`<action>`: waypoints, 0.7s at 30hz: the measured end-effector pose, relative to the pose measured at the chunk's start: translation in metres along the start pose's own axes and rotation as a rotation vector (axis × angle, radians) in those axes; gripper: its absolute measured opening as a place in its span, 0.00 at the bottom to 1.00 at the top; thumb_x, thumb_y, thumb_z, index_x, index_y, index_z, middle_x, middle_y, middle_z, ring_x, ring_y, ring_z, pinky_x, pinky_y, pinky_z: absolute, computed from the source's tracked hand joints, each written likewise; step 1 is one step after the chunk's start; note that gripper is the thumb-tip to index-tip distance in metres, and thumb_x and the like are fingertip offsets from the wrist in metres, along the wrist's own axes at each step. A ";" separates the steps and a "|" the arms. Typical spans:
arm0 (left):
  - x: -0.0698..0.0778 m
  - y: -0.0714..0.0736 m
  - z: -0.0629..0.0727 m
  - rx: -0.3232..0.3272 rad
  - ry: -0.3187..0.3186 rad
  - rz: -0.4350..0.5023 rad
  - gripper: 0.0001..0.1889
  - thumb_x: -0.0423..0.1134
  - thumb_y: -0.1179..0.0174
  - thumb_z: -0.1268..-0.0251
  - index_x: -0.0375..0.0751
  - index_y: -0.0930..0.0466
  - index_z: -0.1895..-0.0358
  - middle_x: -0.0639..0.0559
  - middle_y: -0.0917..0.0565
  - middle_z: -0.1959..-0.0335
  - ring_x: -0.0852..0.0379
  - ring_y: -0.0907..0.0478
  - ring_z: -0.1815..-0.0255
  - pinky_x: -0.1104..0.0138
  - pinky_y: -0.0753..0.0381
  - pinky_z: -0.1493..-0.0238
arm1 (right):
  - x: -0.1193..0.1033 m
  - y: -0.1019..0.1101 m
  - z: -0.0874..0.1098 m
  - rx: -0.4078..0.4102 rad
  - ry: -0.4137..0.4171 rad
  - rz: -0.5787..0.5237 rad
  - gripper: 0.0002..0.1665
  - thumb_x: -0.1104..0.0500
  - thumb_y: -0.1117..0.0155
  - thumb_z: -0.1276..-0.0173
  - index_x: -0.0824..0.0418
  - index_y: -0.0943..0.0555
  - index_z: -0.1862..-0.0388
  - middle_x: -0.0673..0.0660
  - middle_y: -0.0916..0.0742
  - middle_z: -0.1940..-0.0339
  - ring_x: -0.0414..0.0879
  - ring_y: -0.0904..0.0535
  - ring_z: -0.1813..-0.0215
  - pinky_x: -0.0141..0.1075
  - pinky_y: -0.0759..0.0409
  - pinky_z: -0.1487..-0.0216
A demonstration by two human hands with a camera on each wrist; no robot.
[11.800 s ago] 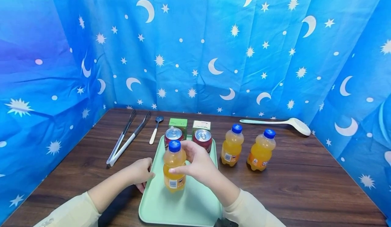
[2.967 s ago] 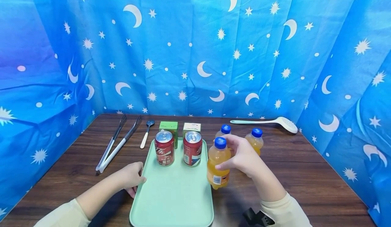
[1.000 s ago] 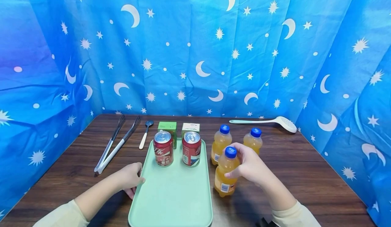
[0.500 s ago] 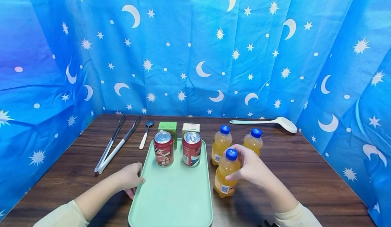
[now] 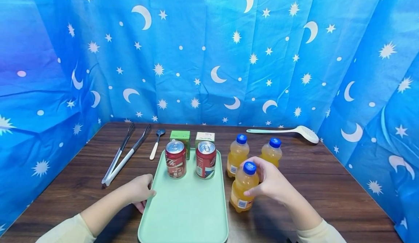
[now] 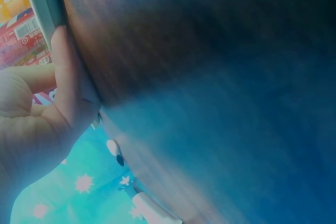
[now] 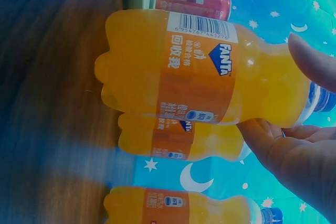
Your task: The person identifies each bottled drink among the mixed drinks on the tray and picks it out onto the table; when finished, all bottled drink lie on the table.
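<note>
In the head view, my right hand (image 5: 271,181) holds an orange Fanta bottle (image 5: 242,188) with a blue cap, thumb on the near side and fingers behind. Upright, the bottle is just right of a pale green tray (image 5: 183,214); its base seems to be on the table. In the right wrist view the thumb is by the neck of that bottle (image 7: 199,72). My left hand (image 5: 139,190) grips the tray's left edge, thumb at the rim and other fingers partly hidden below. Two red soda cans (image 5: 175,163) stand toward the tray's far end.
Two more orange Fanta bottles (image 5: 237,157) stand behind the held one. Two small boxes, one with a green top (image 5: 180,134), stand behind the cans. Tongs (image 5: 127,157) and a small spoon (image 5: 155,146) lie left; a white slotted spoon (image 5: 306,133) lies back right.
Earlier the right hand held the bottle over the tray, then at its right edge; now it is farther right, beside the tray. In the last second it barely moves. The left hand stays on the tray.
</note>
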State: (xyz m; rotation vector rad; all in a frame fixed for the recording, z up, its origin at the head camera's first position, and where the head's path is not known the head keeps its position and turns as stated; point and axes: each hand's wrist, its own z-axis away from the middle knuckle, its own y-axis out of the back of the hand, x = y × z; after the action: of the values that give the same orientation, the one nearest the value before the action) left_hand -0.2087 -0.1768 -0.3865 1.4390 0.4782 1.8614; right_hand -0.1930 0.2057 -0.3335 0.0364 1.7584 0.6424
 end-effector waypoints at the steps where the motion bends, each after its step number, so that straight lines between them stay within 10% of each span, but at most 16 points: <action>1: 0.000 0.000 0.000 -0.001 -0.003 -0.001 0.08 0.25 0.45 0.38 0.33 0.36 0.68 0.38 0.27 0.79 0.49 0.23 0.85 0.62 0.17 0.85 | 0.001 0.000 0.000 -0.001 0.001 -0.001 0.40 0.68 0.23 0.58 0.65 0.30 0.44 0.59 0.20 0.48 0.58 0.26 0.43 0.55 0.25 0.43; 21: 0.001 0.000 0.001 0.001 0.001 -0.006 0.08 0.25 0.45 0.37 0.33 0.36 0.69 0.38 0.27 0.79 0.49 0.23 0.85 0.61 0.17 0.85 | 0.008 0.000 0.000 -0.013 0.015 -0.029 0.40 0.67 0.23 0.57 0.66 0.32 0.44 0.61 0.21 0.47 0.58 0.25 0.43 0.53 0.24 0.44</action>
State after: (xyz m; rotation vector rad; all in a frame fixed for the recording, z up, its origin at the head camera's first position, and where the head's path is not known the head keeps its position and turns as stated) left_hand -0.2081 -0.1762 -0.3858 1.4362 0.4838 1.8570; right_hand -0.1954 0.2084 -0.3412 -0.0026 1.7657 0.6346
